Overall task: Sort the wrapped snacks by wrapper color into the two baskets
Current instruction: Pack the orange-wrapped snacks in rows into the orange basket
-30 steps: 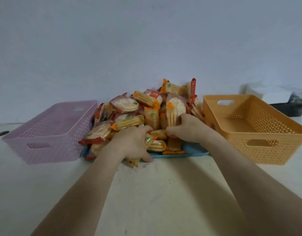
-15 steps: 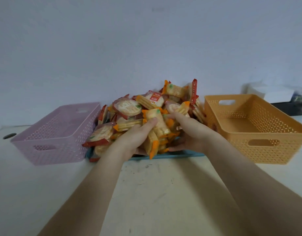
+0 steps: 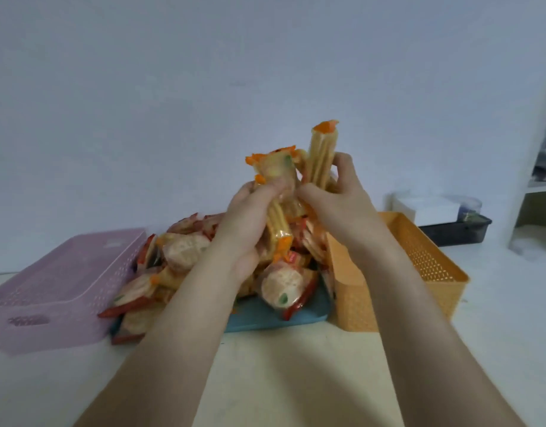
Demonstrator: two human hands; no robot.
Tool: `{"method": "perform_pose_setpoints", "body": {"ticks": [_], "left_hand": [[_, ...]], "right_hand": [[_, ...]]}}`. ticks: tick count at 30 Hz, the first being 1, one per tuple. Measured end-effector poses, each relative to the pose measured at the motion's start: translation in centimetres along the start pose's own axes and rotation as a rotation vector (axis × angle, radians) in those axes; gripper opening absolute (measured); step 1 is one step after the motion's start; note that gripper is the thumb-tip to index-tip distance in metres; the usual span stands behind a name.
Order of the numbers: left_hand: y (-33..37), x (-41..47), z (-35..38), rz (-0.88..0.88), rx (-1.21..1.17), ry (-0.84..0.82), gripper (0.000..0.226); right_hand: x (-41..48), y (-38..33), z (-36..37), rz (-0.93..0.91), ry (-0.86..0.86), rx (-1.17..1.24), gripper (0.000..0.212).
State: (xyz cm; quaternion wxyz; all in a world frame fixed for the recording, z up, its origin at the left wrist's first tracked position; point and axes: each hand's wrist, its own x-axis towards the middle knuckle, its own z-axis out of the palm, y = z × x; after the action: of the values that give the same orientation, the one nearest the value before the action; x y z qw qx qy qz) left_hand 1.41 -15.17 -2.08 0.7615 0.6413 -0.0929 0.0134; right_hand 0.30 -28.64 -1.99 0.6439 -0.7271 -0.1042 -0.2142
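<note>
Hands: both raised above the heap, close together. The left hand [image 3: 247, 223] grips a bundle of orange-ended clear-wrapped snacks [image 3: 275, 171], fingers curled round their middles. The right hand [image 3: 336, 195] pinches a ridged pale biscuit pack with an orange crimped end [image 3: 322, 155], held upright.
Where the snacks are: the held ones are in the air. The pile of wrapped snacks [image 3: 188, 254], red-ended and orange-ended mixed, lies on a blue flat tray [image 3: 265, 318] on the bench [image 3: 281, 380].
Baskets: a lilac perforated plastic basket [image 3: 59, 282] stands just left of the tray, an orange perforated plastic basket [image 3: 432, 257] just right. I see no snacks in either.
Likely handling: light packs. The film looks glossy, so probably slippery, and a bundle could shed one. The biscuits inside are stiff but likely brittle, so a hard squeeze may crack them.
Where to hold: across the firm middle of a pack, not the thin crimped ends, which would flex and slide.
Judgement: sorting has barely begun, and the held packs suit the orange basket.
</note>
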Motion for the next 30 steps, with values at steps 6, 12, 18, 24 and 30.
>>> {"method": "perform_pose_setpoints", "body": {"ticks": [6, 12, 18, 24, 30], "left_hand": [[-1.7, 2.3, 7.7, -0.145, 0.269, -0.133, 0.086], [-2.5, 2.4, 7.7, -0.155, 0.008, -0.093, 0.054], [-2.0, -0.6, -0.8, 0.186, 0.831, 0.139, 0.029], [-6.6, -0.5, -9.7, -0.012, 1.739, 0.024, 0.067], [-7.1, -0.3, -9.2, 0.220, 1.835, 0.257, 0.050]], "right_hand": [[0.8, 2.7, -7.8, 0.240, -0.011, -0.536, 0.093], [0.3, 3.2, -8.4, 0.127, -0.013, -0.556, 0.071], [0.0, 2.3, -3.1, -0.021, -0.110, -0.399, 0.024], [-2.0, 6.8, 5.8, 0.154, -0.516, -0.871, 0.081], [-1.8, 10.6, 6.4, 0.278, -0.424, -0.983, 0.102]]}}
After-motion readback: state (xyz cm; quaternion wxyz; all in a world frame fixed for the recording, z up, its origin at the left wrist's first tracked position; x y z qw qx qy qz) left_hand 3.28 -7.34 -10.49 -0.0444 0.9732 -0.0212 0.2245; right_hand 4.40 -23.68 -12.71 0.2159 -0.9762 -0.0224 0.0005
